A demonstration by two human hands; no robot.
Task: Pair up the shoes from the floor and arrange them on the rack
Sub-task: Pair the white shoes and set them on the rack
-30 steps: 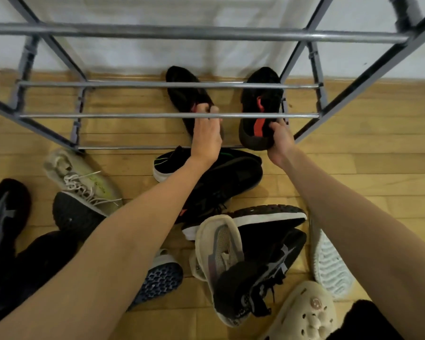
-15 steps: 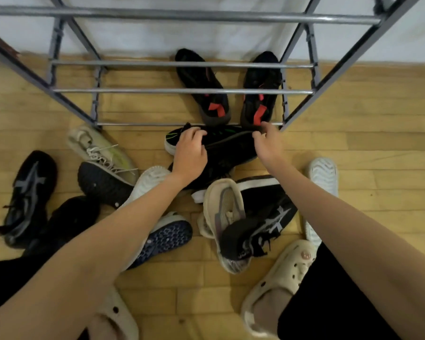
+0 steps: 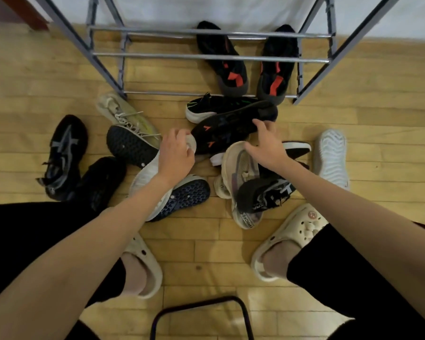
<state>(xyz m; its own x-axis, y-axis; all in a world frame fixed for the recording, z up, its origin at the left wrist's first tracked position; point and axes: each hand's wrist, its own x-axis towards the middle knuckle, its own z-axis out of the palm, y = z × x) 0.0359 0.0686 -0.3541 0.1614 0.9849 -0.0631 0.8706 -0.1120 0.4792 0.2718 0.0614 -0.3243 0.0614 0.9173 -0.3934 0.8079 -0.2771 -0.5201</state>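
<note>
Fingers of the left hand [image 3: 176, 153] curl over the toe of a white knit sneaker [image 3: 145, 179] that lies sole-side up on the wooden plank floor [image 3: 22, 94], its pale ridged sole running back under the left wrist. The right hand [image 3: 265, 143] is spread, fingers loosely apart, its tips on the sole of an overturned black sneaker with small red marks on its sole [image 3: 231, 127]; the palm hovers above a beige knit sneaker with a grey-pink tongue [image 3: 241, 173] lying on its side. Whether the right thumb grips anything cannot be told.

On the lowest rails of the grey metal shoe rack [image 3: 206, 57] sit two shoes: a matched pair of black slip-ons with red patches [image 3: 231, 67], heels toward the camera, side by side but not touching.

On the floor, ten loose shoes show: the three named, a black sneaker with a white sole and green accents [image 3: 206, 106] just behind the overturned one, a pale yellow-green laced sneaker [image 3: 125, 116], two with dark studded soles turned up [image 3: 130, 146], a black shoe with grey stripes [image 3: 64, 153], a plain black one [image 3: 101, 180] beside it, a black-and-white patterned sneaker [image 3: 268, 195] lying on the beige one, and a white wavy-soled shoe [image 3: 331, 158] to the right. A further black shoe edged in white shows behind the right wrist.

The person wears two cream foam clogs [image 3: 295, 231].
</note>
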